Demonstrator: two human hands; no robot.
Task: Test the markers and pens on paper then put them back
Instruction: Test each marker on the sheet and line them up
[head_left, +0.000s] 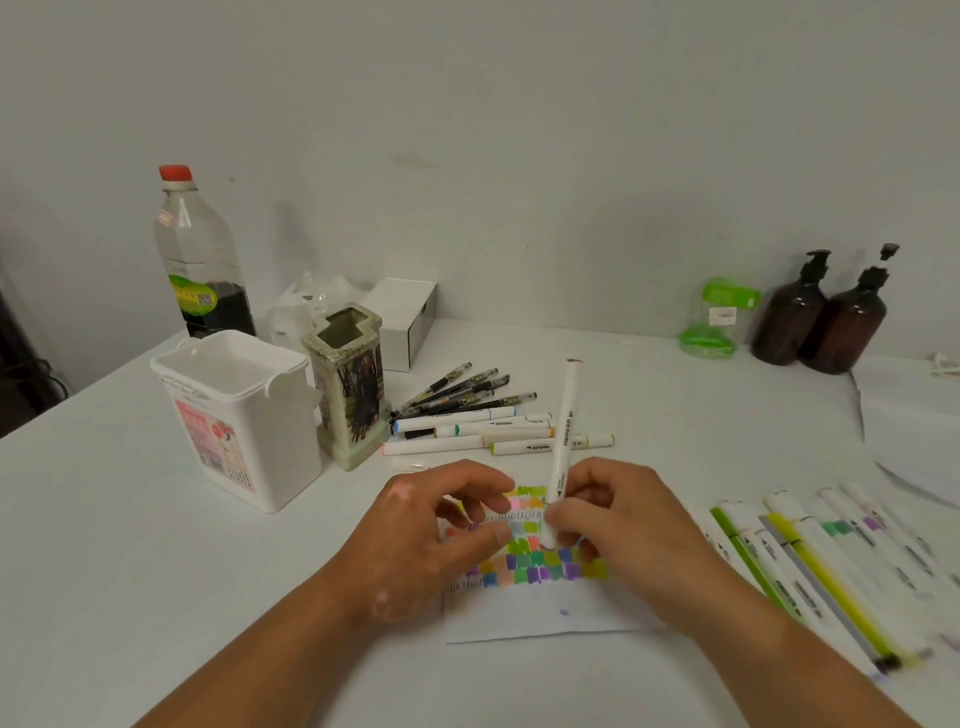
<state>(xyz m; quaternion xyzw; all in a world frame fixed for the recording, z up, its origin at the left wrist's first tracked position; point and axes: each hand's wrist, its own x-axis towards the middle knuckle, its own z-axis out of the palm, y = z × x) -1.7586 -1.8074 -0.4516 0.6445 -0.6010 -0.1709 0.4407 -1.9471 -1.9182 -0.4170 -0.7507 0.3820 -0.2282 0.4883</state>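
A white paper sheet (519, 618) covered with coloured test swatches lies in front of me. My right hand (618, 525) grips a white marker (563, 431) near its lower end, and the marker stands almost upright with its tip down on the swatches. My left hand (431, 535) rests on the paper's left part with thumb and fingers curled toward each other; whether it holds a cap is hidden. A pile of white markers (483, 431) and black pens (462, 389) lies behind the paper. More markers (810, 561) lie in a row at the right.
A white plastic bucket (234, 410) and a patterned ceramic holder (350, 384) stand at the left, both open-topped. Behind them are a red-capped bottle (200, 254) and a white box (410, 322). Two brown pump bottles (821, 317) and a green container (717, 317) stand by the wall.
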